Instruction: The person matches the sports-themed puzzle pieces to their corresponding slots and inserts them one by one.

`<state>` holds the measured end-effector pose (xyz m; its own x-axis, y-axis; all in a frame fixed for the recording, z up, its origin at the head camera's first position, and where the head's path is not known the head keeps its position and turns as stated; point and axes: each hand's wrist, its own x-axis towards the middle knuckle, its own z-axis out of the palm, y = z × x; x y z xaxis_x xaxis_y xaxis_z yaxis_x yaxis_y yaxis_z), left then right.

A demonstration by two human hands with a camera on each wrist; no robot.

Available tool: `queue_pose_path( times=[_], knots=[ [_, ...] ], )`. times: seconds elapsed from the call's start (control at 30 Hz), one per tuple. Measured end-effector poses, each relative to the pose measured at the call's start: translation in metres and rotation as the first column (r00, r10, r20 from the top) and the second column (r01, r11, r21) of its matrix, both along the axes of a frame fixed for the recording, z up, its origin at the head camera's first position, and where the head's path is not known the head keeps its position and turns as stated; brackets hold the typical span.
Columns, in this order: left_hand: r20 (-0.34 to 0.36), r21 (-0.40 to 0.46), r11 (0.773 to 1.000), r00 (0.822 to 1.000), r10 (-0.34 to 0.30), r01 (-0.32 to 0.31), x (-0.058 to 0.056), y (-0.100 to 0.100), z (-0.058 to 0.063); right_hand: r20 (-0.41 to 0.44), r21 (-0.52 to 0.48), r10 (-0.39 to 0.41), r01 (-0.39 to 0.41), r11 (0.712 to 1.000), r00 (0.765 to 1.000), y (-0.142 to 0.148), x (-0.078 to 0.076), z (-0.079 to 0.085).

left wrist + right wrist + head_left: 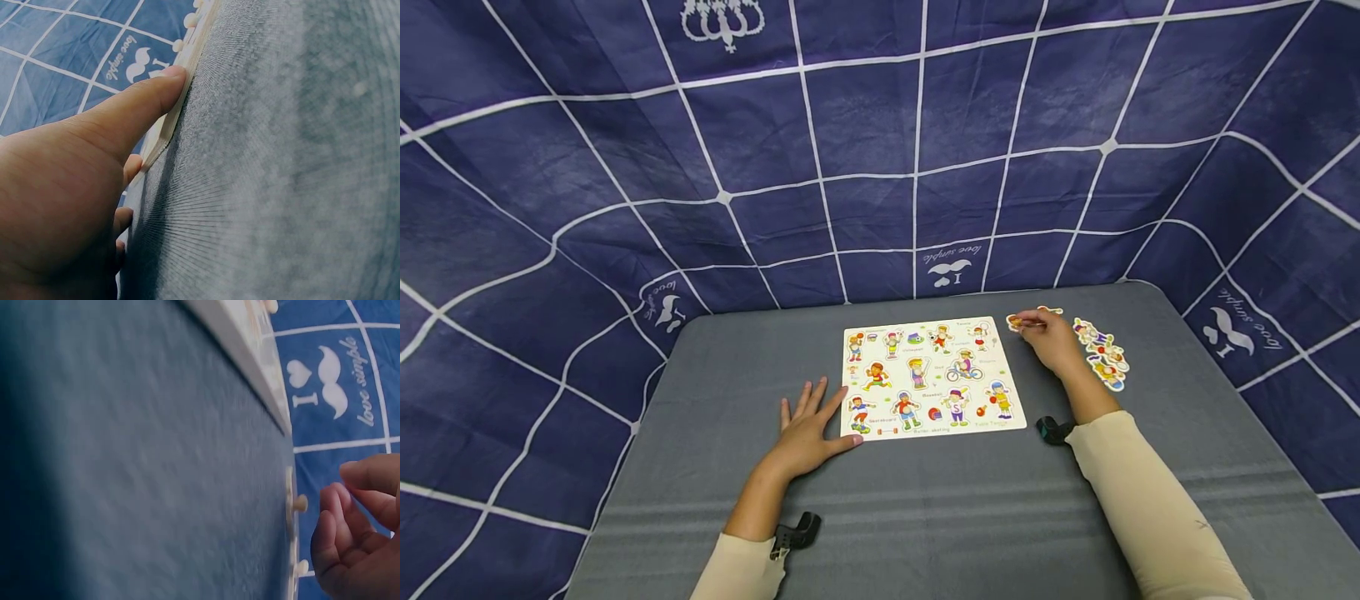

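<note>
A wooden peg puzzle board (936, 379) with cartoon sports figures lies on the table. My left hand (805, 437) is spread flat at its lower-left corner. In the left wrist view, the thumb (153, 94) rests on the board's edge. Beyond the board's upper-right corner, my right hand (1051, 340) is over a loose puzzle piece (1013, 322), partly covering it. In the right wrist view, the right hand's fingers (325, 534) are loosely bent near the thumb. I see nothing between them. A piece with a pale peg (300, 503) lies beside that hand.
Several more loose puzzle pieces (1105, 358) lie clustered to the right of my right hand. Dark grey cloth covers the table (925, 517). A blue curtain (880, 208) with white lines hangs around the back and sides.
</note>
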<state>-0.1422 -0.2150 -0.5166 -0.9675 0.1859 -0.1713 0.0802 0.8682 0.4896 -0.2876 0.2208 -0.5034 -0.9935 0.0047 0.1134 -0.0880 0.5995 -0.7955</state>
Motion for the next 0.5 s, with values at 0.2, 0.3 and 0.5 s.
queue_pose_path(
  times=[0.2, 0.3, 0.5],
  knots=[
    [0.002, -0.001, 1.000, 1.000, 0.002, -0.002, 0.000, -0.001, 0.000, 0.062, 0.116, 0.052, -0.059, 0.992, 0.997, 0.006, -0.010, 0.003],
    [-0.003, 0.005, 1.000, 1.000, 0.001, -0.001, 0.001, 0.000, 0.001, 0.066, 0.174, 0.080, -0.091, 0.981, 0.995, 0.009, -0.014, 0.002],
    [-0.006, -0.001, 1.000, 1.000, 0.000, 0.000, 0.001, 0.001, 0.002, 0.071, 0.258, 0.140, -0.154, 0.954, 0.988, 0.010, -0.018, 0.002]
  ],
)
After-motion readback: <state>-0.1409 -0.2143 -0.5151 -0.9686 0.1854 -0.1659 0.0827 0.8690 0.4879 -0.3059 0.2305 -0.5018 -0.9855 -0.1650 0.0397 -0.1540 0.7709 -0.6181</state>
